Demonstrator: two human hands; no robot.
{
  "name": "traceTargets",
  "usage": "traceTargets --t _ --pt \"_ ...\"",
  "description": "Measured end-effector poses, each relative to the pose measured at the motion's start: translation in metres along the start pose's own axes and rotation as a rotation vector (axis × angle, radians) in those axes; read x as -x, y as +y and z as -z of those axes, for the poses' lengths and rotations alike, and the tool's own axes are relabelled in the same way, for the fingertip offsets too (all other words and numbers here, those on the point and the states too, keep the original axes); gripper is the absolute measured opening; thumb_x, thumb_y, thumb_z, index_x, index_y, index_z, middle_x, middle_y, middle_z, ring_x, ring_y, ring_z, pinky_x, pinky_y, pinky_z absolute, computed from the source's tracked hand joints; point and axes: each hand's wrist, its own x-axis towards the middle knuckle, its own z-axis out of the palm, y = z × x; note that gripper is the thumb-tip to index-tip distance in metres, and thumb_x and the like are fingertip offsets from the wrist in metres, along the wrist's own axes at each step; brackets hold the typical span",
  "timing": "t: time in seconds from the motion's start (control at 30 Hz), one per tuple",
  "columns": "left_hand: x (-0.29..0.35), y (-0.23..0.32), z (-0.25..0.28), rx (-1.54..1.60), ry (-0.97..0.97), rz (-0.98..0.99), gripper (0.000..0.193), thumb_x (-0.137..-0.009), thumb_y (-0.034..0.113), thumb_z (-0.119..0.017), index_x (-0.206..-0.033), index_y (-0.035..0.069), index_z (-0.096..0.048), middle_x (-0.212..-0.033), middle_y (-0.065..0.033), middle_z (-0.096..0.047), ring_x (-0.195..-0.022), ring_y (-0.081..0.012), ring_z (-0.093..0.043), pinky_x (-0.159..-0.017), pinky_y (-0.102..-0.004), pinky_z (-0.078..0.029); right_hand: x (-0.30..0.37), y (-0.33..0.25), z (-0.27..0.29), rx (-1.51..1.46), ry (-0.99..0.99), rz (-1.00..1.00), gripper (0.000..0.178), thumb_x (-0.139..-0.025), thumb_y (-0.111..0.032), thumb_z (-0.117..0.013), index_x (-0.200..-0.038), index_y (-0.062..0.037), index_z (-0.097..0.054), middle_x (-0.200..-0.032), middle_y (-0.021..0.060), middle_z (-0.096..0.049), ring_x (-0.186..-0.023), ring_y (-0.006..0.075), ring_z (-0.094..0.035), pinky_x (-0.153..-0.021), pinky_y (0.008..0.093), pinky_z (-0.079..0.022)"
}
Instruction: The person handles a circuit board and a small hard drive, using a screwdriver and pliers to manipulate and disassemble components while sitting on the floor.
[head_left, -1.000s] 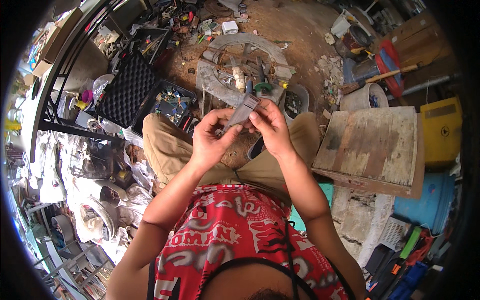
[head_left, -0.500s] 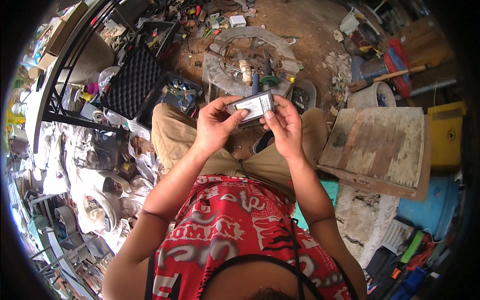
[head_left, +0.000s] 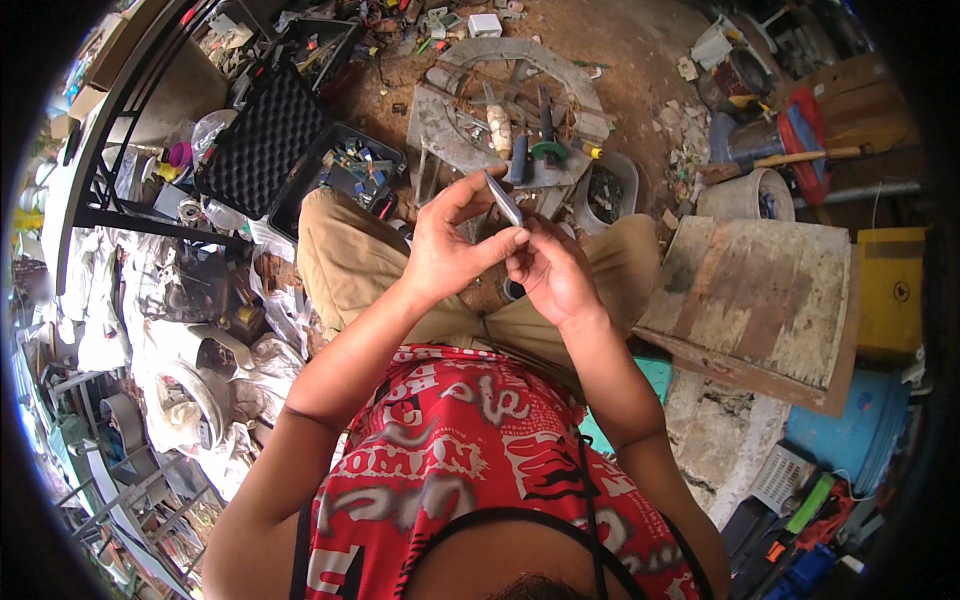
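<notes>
A thin rectangular hard drive, as it looks, is held up between my hands above my lap. It is turned nearly edge-on, so its broad face hardly shows. My left hand grips it, with fingers along its far left side and the thumb at its near end. My right hand has curled fingers that meet the drive's near end, close to the left thumb; part of its grip is hidden. Beyond the hands, a tool with a green guard and a blue handle rest on a low stand.
An opened black foam-lined case with small parts stands ahead on the left. To the right are a grey bucket, a worn wooden box and a yellow container. White plastic sheeting and scrap lie at the left.
The hard drive has turned from showing its white label to nearly edge-on. My left hand has tilted with it, and my right hand has shifted to its near end.
</notes>
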Motion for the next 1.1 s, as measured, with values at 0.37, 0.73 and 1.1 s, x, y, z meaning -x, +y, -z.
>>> traceTargets --t 0.37,0.73,1.1 --pt "-0.002 -0.012 -0.002 0.104 0.062 0.217 0.026 -0.095 0.022 -0.059 -0.103 -0.002 -0.066 -0.081 -0.0003 -0.066 -0.069 -0.004 -0.055 -0.06 -0.0215 -0.046 0.013 -0.006 0.003 0.271 0.051 0.032 0.039 -0.101 -0.036 -0.041 -0.111 -0.004 -0.06 -0.083 0.008 -0.068 -0.066 0.0104 -0.061 -0.06 0.0226 -0.048" --pt "-0.002 -0.015 0.0 0.259 0.024 0.253 0.029 -0.1 0.024 -0.049 -0.1 0.0 -0.064 -0.079 0.0017 -0.063 -0.067 -0.0033 -0.052 -0.058 -0.0204 -0.043 0.012 -0.005 0.004 0.308 0.061 0.064 0.037 -0.101 -0.036 -0.044 -0.108 -0.0036 -0.06 -0.083 0.0068 -0.067 -0.068 0.0108 -0.062 -0.061 0.0226 -0.049" --pt "-0.005 -0.016 0.002 0.24 0.078 0.196 0.027 -0.1 0.021 -0.05 -0.1 -0.002 -0.064 -0.085 -0.0009 -0.066 -0.076 -0.0049 -0.056 -0.07 -0.0221 -0.046 0.011 -0.005 0.012 0.494 0.085 0.189 0.026 -0.095 -0.022 -0.058 -0.112 -0.002 -0.06 -0.084 0.004 -0.066 -0.069 0.0068 -0.058 -0.06 0.0206 -0.047"
